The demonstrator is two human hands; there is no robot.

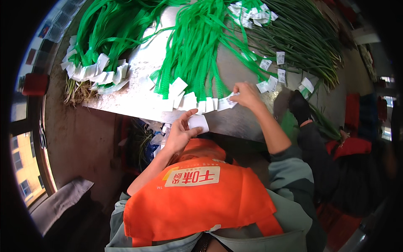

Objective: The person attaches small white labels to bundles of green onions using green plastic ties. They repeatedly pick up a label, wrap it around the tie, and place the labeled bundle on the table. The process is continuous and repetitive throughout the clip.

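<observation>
A roll of white labels rests between the thumb and fingers of my left hand, just off the table's near edge. My right hand pinches a white label at the bottom end of a green mesh sleeve. To the left of that label, more white labels hang in a row on the ends of a spread bunch of green mesh sleeves. Several printed labels on other mesh sleeves lie right of my right hand.
The metal table carries a second labelled mesh bunch at left, with roots beneath. Long green onions cover the far right. A co-worker's black-gloved hand is close by on the right. Plastic bags sit below the near edge.
</observation>
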